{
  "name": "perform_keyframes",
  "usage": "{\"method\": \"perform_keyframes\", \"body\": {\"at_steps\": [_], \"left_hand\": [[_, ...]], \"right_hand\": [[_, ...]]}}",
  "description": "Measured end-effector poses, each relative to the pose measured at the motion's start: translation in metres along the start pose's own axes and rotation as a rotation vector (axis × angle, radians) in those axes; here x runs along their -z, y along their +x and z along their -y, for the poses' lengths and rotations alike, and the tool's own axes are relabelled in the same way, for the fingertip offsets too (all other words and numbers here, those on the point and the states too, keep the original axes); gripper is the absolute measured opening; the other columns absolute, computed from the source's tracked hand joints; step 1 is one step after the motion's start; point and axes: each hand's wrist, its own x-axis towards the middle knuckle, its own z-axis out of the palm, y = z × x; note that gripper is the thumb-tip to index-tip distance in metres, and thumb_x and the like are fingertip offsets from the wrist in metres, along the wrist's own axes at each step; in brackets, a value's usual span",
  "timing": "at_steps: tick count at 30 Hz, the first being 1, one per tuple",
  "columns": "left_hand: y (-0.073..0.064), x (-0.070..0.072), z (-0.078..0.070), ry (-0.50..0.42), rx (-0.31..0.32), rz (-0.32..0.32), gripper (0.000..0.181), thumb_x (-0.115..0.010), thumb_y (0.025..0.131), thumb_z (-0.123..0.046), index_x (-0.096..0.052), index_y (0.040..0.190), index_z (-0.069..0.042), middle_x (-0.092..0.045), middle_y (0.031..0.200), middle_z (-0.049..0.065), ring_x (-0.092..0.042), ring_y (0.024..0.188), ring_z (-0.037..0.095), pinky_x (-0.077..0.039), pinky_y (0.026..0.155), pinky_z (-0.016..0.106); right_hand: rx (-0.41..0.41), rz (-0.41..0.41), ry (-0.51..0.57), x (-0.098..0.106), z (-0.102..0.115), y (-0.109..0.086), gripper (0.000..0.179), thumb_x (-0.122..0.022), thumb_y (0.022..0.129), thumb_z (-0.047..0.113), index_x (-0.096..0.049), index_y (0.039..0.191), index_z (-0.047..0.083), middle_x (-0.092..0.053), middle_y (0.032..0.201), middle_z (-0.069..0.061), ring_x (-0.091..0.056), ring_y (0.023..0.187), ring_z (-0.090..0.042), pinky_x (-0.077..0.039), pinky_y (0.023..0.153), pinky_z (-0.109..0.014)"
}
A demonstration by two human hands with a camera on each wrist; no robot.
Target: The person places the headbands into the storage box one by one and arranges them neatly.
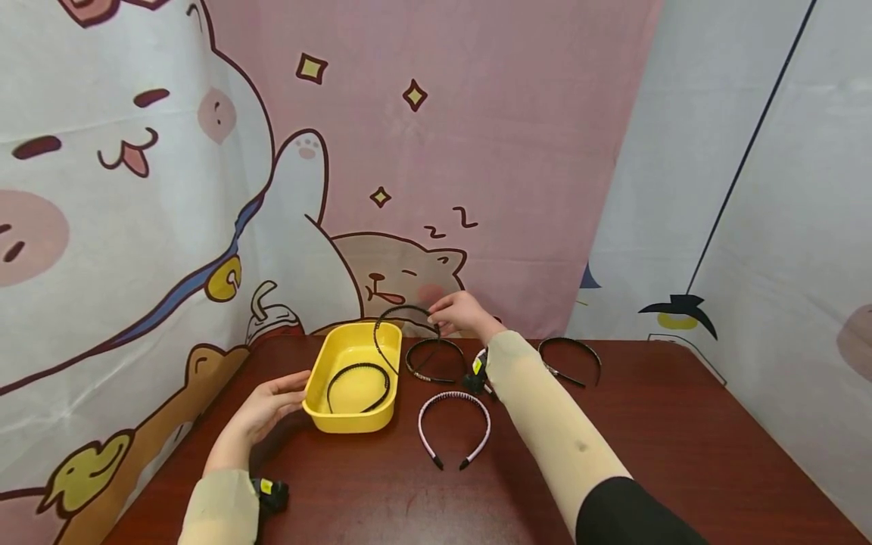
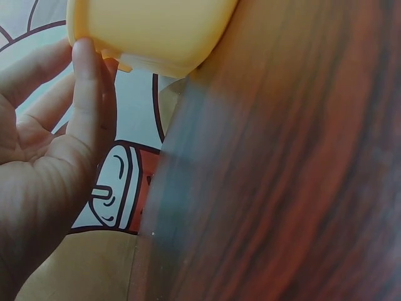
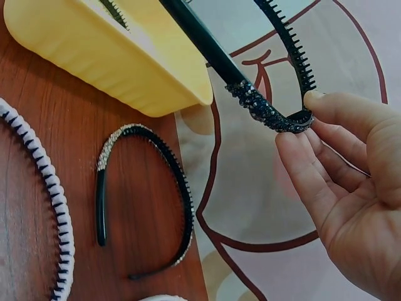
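The basin sits between my left hand and right hand, one headband inside. A second headband lies nearer me than my right hand, a third headband to its right.

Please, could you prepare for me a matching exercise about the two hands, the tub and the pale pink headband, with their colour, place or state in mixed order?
Column one
1. Left hand
2. Right hand
3. Plastic tub
4. Pale pink headband

Column two
A. Yellow, with a toothed black headband inside
B. On the table, both ends pointing toward the person
C. Pinching a sparkly black headband
D. Touching the tub's side

Pairs: 1-D, 2-C, 3-A, 4-B
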Motion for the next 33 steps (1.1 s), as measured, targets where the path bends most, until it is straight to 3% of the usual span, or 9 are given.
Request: {"method": "perform_keyframes", "body": {"at_steps": [5, 9, 16, 24, 33], "left_hand": [[0.0, 0.002, 0.001, 0.002, 0.002, 0.0, 0.058, -0.061, 0.094, -0.004, -0.035, 0.145, 0.008, -0.042, 0.143, 0.028, -0.061, 0.11, 0.018, -0.051, 0.089, 0.028], [-0.001, 0.0, 0.002, 0.009, -0.003, 0.008, 0.059, -0.061, 0.094, -0.005, -0.035, 0.145, 0.008, -0.043, 0.142, 0.028, -0.061, 0.109, 0.017, -0.051, 0.089, 0.028], [-0.002, 0.0, 0.001, 0.013, -0.031, 0.031, 0.061, -0.06, 0.095, -0.006, -0.031, 0.146, 0.01, -0.037, 0.145, 0.032, -0.06, 0.111, 0.015, -0.051, 0.089, 0.026], [-0.002, 0.0, 0.0, 0.005, -0.012, 0.009, 0.06, -0.061, 0.094, -0.004, -0.033, 0.146, 0.008, -0.04, 0.144, 0.029, -0.06, 0.11, 0.016, -0.051, 0.089, 0.028], [-0.001, 0.0, 0.002, 0.003, -0.008, 0.002, 0.058, -0.06, 0.094, -0.003, -0.035, 0.146, 0.007, -0.041, 0.143, 0.028, -0.06, 0.11, 0.017, -0.051, 0.09, 0.028]], "right_hand": [[0.01, 0.005, -0.042, -0.008, 0.0, 0.003, 0.027, -0.07, 0.085, 0.003, -0.068, 0.11, -0.007, -0.063, 0.088, -0.01, -0.059, 0.067, -0.017, -0.058, 0.069, -0.037], [0.015, 0.011, -0.066, -0.013, 0.0, 0.002, 0.025, -0.071, 0.085, 0.004, -0.069, 0.108, -0.005, -0.063, 0.086, -0.009, -0.059, 0.068, -0.016, -0.058, 0.072, -0.041], [0.021, 0.012, -0.043, -0.02, 0.001, 0.006, 0.023, -0.071, 0.083, 0.002, -0.07, 0.105, -0.005, -0.061, 0.077, -0.008, -0.059, 0.067, -0.018, -0.058, 0.07, -0.04], [0.035, 0.022, -0.044, -0.031, 0.004, 0.007, 0.023, -0.069, 0.084, 0.001, -0.07, 0.106, -0.007, -0.06, 0.083, -0.01, -0.057, 0.066, -0.016, -0.058, 0.066, -0.035], [0.024, 0.063, -0.009, -0.04, 0.005, 0.013, 0.029, -0.069, 0.085, 0.002, -0.067, 0.111, -0.01, -0.062, 0.089, -0.011, -0.058, 0.067, -0.017, -0.057, 0.075, -0.044]]}}
